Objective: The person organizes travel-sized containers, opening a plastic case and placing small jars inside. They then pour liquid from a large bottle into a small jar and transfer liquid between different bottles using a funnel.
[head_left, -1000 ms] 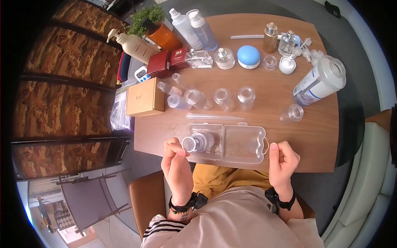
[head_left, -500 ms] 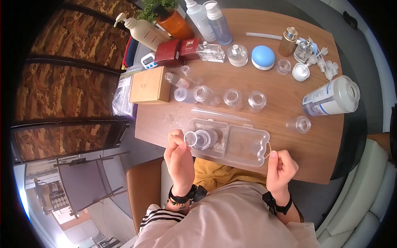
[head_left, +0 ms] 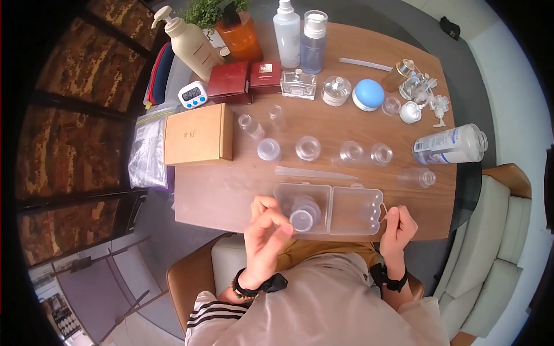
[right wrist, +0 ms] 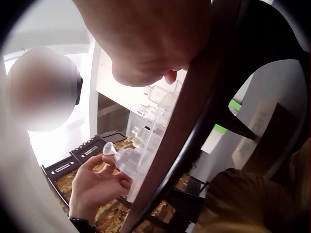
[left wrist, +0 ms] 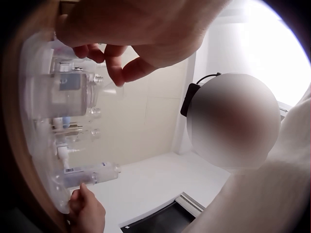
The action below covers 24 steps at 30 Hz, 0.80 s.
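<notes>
My left hand (head_left: 265, 236) pinches a small clear funnel (head_left: 301, 220) at its rim. In the left wrist view, the funnel (left wrist: 112, 91) is right at the neck of a wide clear bottle (left wrist: 68, 94). That bottle (head_left: 306, 206) stands upright in the left half of an opened clear plastic case (head_left: 356, 212), which lies flat near the table's front edge. My right hand (head_left: 398, 228), with curled fingers, pinches the thin handle (head_left: 384, 211) at the case's right end. A long clear tapered tube (head_left: 314, 172) lies just behind the case.
Several small clear bottles (head_left: 351, 151) line up behind the tube. A cardboard box (head_left: 198, 134) stands left, by a digital timer (head_left: 193, 95). Cosmetic bottles, red boxes (head_left: 229, 82) and a blue-lidded jar (head_left: 368, 95) fill the back. A large labelled bottle (head_left: 450, 144) is at right.
My left hand has moved the funnel rightward, from beside the bottle's neck to over its top. My right hand has stayed at the case's handle. The head view has shifted.
</notes>
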Tool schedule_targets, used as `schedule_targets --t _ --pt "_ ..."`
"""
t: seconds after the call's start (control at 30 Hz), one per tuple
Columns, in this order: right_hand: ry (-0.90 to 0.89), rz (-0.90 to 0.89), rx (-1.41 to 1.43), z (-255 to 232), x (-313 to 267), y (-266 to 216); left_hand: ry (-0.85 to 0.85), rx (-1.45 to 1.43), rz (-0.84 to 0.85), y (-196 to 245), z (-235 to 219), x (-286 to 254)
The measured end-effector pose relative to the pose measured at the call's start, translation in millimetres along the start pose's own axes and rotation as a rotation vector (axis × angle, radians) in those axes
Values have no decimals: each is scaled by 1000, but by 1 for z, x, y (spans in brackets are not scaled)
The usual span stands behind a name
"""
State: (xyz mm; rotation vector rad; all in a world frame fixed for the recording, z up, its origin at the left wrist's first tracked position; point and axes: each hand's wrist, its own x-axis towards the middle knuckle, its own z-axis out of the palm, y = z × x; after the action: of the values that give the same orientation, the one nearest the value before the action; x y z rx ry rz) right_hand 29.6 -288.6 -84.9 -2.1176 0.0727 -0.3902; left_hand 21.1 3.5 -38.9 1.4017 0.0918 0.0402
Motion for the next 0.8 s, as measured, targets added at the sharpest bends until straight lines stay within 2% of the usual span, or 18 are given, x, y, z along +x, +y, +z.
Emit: schedule_targets --t 0.03,0.23,0.3,0.6,0.67,0.8 --pt "32 -52 -25 2 -1 0 -55 52 -3 0 -6 4" --pt "27 15 -117 3 -3 1 -326 230 117 8 -19 27" --pt "41 -39 -154 4 -3 5 -400 247 109 10 -22 33" --pt "98 -18 -164 4 -11 14 -441 238 91 16 -34 43" --pt "193 56 -7 3 -12 18 -433 238 92 16 -34 41" --pt "283 -39 -53 12 -1 4 -378 220 91 11 -27 35"
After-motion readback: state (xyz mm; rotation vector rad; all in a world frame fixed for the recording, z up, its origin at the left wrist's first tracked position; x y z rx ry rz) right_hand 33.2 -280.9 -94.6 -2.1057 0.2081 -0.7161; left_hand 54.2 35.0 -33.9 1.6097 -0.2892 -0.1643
